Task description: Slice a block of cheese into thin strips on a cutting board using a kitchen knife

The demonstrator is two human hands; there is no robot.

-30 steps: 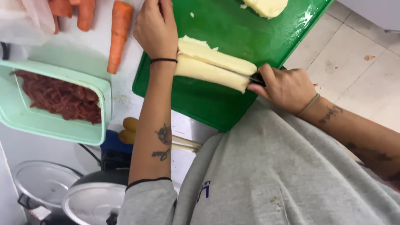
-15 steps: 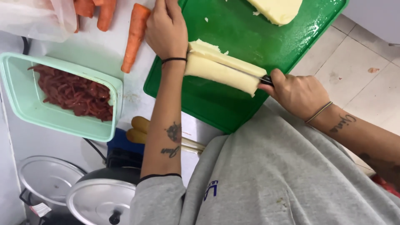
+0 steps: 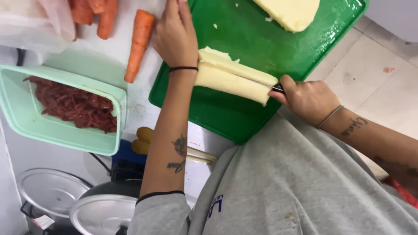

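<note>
A long pale yellow cheese block (image 3: pixel 233 78) lies on a green cutting board (image 3: pixel 226 113). My right hand (image 3: pixel 307 98) grips a knife (image 3: pixel 272 86) by its dark handle; the blade runs lengthwise through the block, splitting it into two slabs. My left hand (image 3: pixel 174 37) rests flat on the board at the block's far end, fingers together, steadying it. A second piece of cheese (image 3: pixel 289 13) sits at the board's far corner.
A mint green tub (image 3: pixel 26 126) of shredded red meat stands left of the board. Carrots (image 3: pixel 139 41) lie on the white counter beside a plastic bag (image 3: pixel 30 24). Metal pot lids (image 3: pixel 102 213) sit below. Tiled floor shows at right.
The view has shifted a little. The knife has worked further along the block toward my left hand, and both hands keep their hold.
</note>
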